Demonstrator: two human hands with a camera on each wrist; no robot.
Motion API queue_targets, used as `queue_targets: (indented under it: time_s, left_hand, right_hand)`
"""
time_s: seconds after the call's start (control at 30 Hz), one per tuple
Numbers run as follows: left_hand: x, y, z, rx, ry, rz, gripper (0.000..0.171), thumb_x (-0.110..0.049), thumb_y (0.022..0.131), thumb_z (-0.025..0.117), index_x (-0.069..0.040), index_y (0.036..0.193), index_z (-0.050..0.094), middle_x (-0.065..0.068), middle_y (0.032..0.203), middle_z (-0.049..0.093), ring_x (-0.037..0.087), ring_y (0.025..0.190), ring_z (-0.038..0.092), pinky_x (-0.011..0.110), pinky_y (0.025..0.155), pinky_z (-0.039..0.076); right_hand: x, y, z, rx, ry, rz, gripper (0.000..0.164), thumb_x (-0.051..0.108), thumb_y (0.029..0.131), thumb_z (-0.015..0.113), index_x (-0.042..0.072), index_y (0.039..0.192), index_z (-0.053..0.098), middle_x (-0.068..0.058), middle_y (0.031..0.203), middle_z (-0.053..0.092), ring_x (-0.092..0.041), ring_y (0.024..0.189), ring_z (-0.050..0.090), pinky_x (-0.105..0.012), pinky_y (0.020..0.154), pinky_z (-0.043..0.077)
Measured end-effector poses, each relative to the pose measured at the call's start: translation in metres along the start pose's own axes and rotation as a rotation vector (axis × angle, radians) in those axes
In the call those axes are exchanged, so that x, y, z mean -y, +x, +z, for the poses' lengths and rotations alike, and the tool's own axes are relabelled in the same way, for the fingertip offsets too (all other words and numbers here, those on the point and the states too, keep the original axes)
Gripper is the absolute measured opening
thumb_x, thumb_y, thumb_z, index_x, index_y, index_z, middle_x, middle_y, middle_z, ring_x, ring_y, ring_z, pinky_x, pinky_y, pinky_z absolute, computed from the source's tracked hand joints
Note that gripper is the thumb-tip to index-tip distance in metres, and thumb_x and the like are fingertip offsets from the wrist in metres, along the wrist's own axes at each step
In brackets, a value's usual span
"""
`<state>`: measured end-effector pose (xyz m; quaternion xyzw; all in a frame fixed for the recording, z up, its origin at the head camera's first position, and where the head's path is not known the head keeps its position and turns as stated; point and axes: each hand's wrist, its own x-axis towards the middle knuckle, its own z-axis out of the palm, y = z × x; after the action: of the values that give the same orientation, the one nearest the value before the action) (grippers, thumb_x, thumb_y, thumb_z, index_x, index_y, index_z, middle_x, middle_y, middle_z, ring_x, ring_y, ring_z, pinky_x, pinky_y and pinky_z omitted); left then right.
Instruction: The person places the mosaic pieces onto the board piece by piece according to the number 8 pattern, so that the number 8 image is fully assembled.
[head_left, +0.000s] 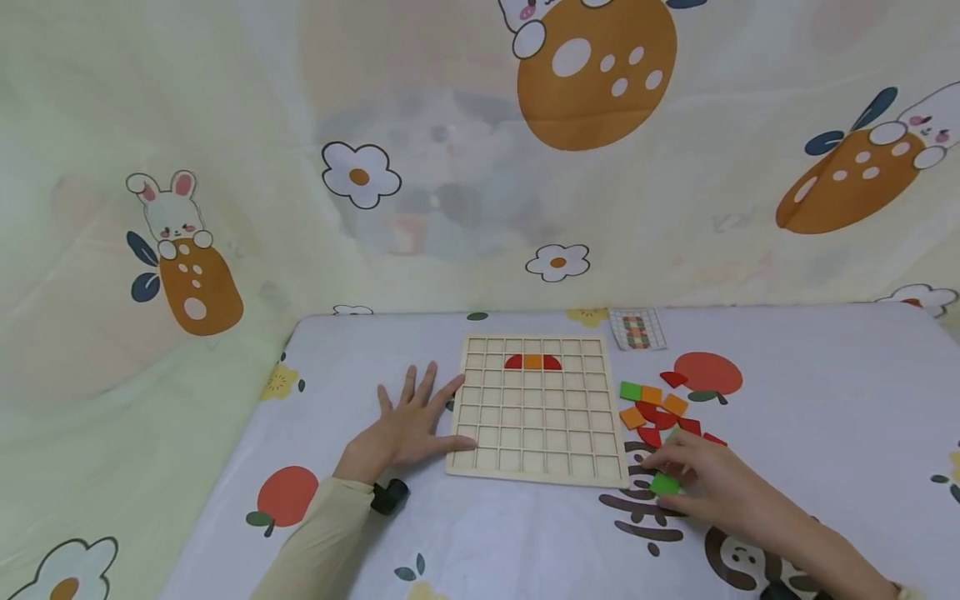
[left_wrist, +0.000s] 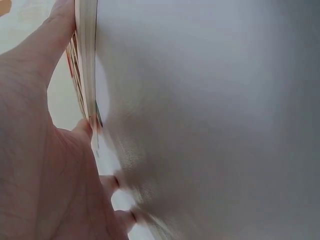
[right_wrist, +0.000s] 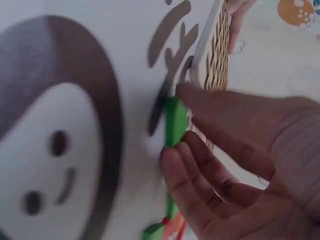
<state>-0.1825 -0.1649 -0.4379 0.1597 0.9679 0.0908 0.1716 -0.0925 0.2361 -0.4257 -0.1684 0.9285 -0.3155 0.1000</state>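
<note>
A light wooden grid board (head_left: 536, 417) lies on the table, with one orange square tile (head_left: 533, 362) between two red quarter-round tiles (head_left: 514, 362) in an upper row. My left hand (head_left: 408, 425) spreads its fingers beside the board, thumb and index finger touching its left edge. Right of the board, my right hand (head_left: 708, 475) pinches a green square tile (head_left: 664, 484) between thumb and fingers, low over the tablecloth. The right wrist view shows that green tile (right_wrist: 175, 121) from the side. Just beyond the hand lie loose red tiles (head_left: 689, 427), orange tiles (head_left: 675, 405) and green ones (head_left: 631, 391).
A small printed pattern card (head_left: 637, 329) lies at the board's upper right corner. The white tablecloth (head_left: 825, 400) carries fruit and cartoon prints. Behind the table's far edge hangs a patterned curtain (head_left: 450, 283).
</note>
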Motion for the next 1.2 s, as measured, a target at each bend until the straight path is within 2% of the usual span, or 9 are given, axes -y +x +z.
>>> queue_targets:
  time_s: [0.13,0.3,0.53,0.67,0.83,0.97,1.2]
  left_hand:
    - [-0.001,0.000,0.000,-0.001,0.011,-0.007,0.102,-0.080,0.088,0.058,-0.034,0.169,0.016,0.016,0.175,-0.002,0.046,0.159,-0.008,0.083,0.113,-0.002]
    - [-0.001,0.000,-0.002,0.000,-0.005,0.001,0.103,-0.079,0.088,0.060,-0.032,0.169,0.017,0.017,0.175,-0.002,0.047,0.158,-0.009,0.083,0.112,-0.003]
    - [0.000,0.001,0.001,0.024,-0.006,-0.004,0.106,-0.083,0.087,0.056,-0.035,0.169,0.011,0.015,0.175,-0.008,0.044,0.158,-0.014,0.082,0.113,-0.007]
    - [-0.001,0.000,0.000,-0.005,-0.011,0.008,0.104,-0.080,0.087,0.060,-0.032,0.169,0.017,0.018,0.175,-0.002,0.047,0.159,-0.008,0.083,0.112,-0.003]
    - [0.000,0.000,-0.001,-0.001,-0.009,0.009,0.103,-0.078,0.089,0.060,-0.032,0.169,0.016,0.018,0.175,-0.003,0.046,0.159,-0.008,0.083,0.112,-0.003]
    - [0.000,-0.001,-0.002,0.002,-0.015,0.007,0.103,-0.079,0.088,0.060,-0.033,0.169,0.016,0.017,0.175,-0.003,0.046,0.158,-0.009,0.083,0.112,-0.003]
    - [0.000,-0.001,-0.001,0.003,-0.012,0.007,0.103,-0.078,0.088,0.060,-0.033,0.169,0.016,0.017,0.175,-0.003,0.046,0.158,-0.010,0.083,0.112,-0.003]
  right_hand:
    - [-0.011,-0.004,-0.002,0.004,0.043,0.010,0.035,0.007,0.076,0.093,0.004,0.107,0.077,0.006,0.090,0.062,-0.007,0.079,0.056,-0.021,0.071,0.057]
    - [-0.013,-0.005,-0.003,0.006,0.080,0.009,0.033,0.008,0.077,0.092,0.002,0.106,0.077,0.006,0.088,0.063,-0.005,0.076,0.055,-0.021,0.069,0.056]
    - [-0.009,-0.001,-0.002,-0.006,0.073,0.055,0.031,0.011,0.075,0.094,0.004,0.100,0.077,0.005,0.084,0.061,-0.009,0.074,0.054,-0.021,0.066,0.053]
    - [-0.008,-0.001,-0.002,-0.011,0.072,0.055,0.030,0.008,0.074,0.095,0.005,0.097,0.076,0.005,0.084,0.063,-0.010,0.074,0.055,-0.021,0.065,0.053]
    - [-0.004,-0.001,0.000,-0.053,0.066,0.076,0.030,0.006,0.071,0.096,0.005,0.094,0.077,0.005,0.083,0.065,-0.012,0.074,0.057,-0.020,0.064,0.054]
    - [-0.003,-0.002,0.001,-0.081,0.068,0.063,0.029,0.004,0.070,0.096,0.007,0.092,0.077,0.005,0.082,0.066,-0.010,0.072,0.057,-0.021,0.063,0.055]
    - [-0.006,0.000,-0.005,-0.073,0.072,0.049,0.024,0.004,0.073,0.094,0.011,0.090,0.078,0.007,0.077,0.065,-0.010,0.069,0.057,-0.022,0.062,0.054]
